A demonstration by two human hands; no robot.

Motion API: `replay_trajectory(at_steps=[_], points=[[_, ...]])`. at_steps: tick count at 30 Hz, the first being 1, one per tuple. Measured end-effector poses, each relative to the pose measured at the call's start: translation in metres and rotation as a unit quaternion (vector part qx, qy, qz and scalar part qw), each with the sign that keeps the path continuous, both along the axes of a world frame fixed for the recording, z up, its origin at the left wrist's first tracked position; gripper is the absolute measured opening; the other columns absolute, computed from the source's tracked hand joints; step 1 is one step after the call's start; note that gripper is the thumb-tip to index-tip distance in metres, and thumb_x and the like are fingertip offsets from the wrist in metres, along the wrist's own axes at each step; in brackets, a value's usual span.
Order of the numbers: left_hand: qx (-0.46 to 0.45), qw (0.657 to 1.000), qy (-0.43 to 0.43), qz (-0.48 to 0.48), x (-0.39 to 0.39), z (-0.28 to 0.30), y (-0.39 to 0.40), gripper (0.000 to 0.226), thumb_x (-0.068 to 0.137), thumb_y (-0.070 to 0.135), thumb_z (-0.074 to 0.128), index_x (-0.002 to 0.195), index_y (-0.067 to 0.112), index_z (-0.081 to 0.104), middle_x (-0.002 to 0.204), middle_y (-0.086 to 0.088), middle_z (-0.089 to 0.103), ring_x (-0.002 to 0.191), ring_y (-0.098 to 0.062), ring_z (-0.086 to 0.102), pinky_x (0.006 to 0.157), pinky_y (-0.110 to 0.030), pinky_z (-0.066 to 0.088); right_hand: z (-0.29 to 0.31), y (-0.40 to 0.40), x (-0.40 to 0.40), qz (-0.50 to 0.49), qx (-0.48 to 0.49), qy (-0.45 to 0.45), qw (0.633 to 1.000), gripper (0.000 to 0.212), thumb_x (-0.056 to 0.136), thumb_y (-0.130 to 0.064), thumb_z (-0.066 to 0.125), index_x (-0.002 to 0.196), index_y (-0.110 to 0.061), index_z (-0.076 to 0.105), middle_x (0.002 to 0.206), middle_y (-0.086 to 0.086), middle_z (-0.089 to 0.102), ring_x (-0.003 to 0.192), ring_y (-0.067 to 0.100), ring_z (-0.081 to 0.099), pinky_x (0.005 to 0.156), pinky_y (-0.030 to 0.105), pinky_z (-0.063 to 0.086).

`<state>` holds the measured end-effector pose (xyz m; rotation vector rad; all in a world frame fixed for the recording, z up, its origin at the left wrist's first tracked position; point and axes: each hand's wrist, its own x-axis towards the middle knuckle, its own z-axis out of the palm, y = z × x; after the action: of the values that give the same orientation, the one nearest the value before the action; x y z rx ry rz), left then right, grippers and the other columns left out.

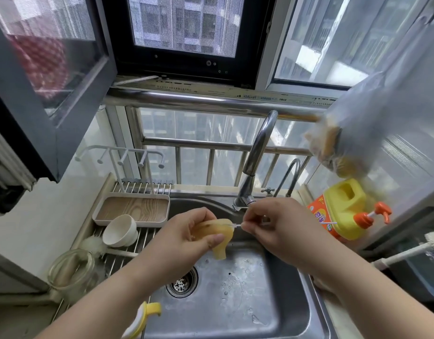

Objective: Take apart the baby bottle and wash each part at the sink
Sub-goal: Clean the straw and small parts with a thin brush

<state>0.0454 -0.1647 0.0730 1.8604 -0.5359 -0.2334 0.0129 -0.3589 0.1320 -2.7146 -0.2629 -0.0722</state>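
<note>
Over the steel sink my left hand grips a yellowish silicone bottle nipple, its tip pointing down. My right hand pinches a thin white straw brush whose tip is pushed into the nipple's rim side. The clear glass bottle body lies on its side on the drying rack at the left. A yellow-and-white collar ring with handles rests at the sink's left edge.
The tall faucet rises behind my hands; no water is visible. A white bowl and a wooden tray sit on the rack. Yellow dish soap and a white bottle brush stand at the right.
</note>
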Motion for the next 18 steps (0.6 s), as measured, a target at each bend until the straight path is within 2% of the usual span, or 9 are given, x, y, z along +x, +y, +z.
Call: replay_trajectory(at_steps=[5, 8, 10, 12, 14, 16, 18], points=[[-0.036, 0.999, 0.024, -0.032, -0.001, -0.002, -0.002, 0.022, 0.068, 0.038, 0.070, 0.084, 0.025, 0.064, 0.086, 0.001, 0.068, 0.076, -0.021, 0.061, 0.068, -0.035, 0.049, -0.002, 0.009, 0.003, 0.037, 0.014, 0.002, 0.999, 0.006, 0.084, -0.033, 0.065, 0.079, -0.031, 0.066, 0.072, -0.017, 0.058, 0.075, 0.005, 0.057, 0.071, 0.034, 0.050], [-0.095, 0.993, 0.066, -0.002, 0.001, -0.002, 0.001, 0.025, 0.063, 0.034, 0.076, 0.079, 0.020, 0.064, 0.075, 0.000, 0.063, 0.071, -0.011, 0.057, 0.065, -0.023, 0.045, -0.001, -0.005, 0.004, 0.012, 0.061, 0.020, 0.998, 0.016, 0.082, -0.031, 0.068, 0.069, -0.038, 0.062, 0.067, -0.018, 0.060, 0.071, 0.004, 0.057, 0.068, 0.032, 0.051], [-0.116, 0.988, 0.097, -0.011, 0.002, -0.001, 0.002, 0.022, 0.061, 0.032, 0.078, 0.076, 0.022, 0.064, 0.073, 0.003, 0.063, 0.070, -0.009, 0.057, 0.064, -0.018, 0.045, 0.000, -0.005, 0.003, 0.013, 0.090, 0.028, 0.995, 0.015, 0.082, -0.030, 0.070, 0.070, -0.037, 0.064, 0.065, -0.018, 0.060, 0.070, 0.003, 0.057, 0.066, 0.028, 0.050], [-0.072, 0.993, 0.086, -0.030, 0.001, 0.002, -0.002, 0.026, 0.062, 0.038, 0.077, 0.078, 0.022, 0.065, 0.078, 0.002, 0.064, 0.071, -0.007, 0.058, 0.063, -0.018, 0.045, -0.001, 0.002, 0.003, 0.029, 0.089, 0.025, 0.995, 0.007, 0.083, -0.030, 0.069, 0.076, -0.032, 0.068, 0.065, -0.019, 0.058, 0.071, 0.003, 0.057, 0.067, 0.028, 0.049], [0.002, 0.998, 0.054, -0.010, 0.000, 0.005, -0.007, 0.022, 0.066, 0.033, 0.079, 0.079, 0.021, 0.065, 0.080, 0.001, 0.062, 0.067, -0.001, 0.056, 0.058, -0.014, 0.044, -0.002, 0.011, 0.004, 0.047, 0.055, 0.018, 0.997, 0.005, 0.084, -0.031, 0.066, 0.080, -0.030, 0.068, 0.066, -0.019, 0.054, 0.074, 0.005, 0.056, 0.071, 0.032, 0.050], [0.059, 0.998, 0.027, 0.024, -0.001, 0.009, -0.012, 0.019, 0.071, 0.025, 0.079, 0.079, 0.016, 0.064, 0.073, 0.001, 0.062, 0.060, 0.001, 0.053, 0.052, -0.011, 0.041, -0.003, 0.017, 0.005, 0.054, 0.012, 0.013, 0.998, 0.007, 0.086, -0.033, 0.062, 0.083, -0.029, 0.067, 0.071, -0.017, 0.053, 0.079, 0.008, 0.056, 0.074, 0.036, 0.049], [0.062, 0.997, 0.017, 0.040, -0.003, 0.010, -0.014, 0.018, 0.074, 0.025, 0.077, 0.076, 0.014, 0.064, 0.066, 0.002, 0.060, 0.055, 0.000, 0.051, 0.047, -0.010, 0.037, -0.003, 0.018, 0.004, 0.051, -0.012, 0.016, 0.999, 0.009, 0.087, -0.034, 0.059, 0.084, -0.029, 0.066, 0.076, -0.015, 0.056, 0.081, 0.010, 0.056, 0.074, 0.036, 0.049]])
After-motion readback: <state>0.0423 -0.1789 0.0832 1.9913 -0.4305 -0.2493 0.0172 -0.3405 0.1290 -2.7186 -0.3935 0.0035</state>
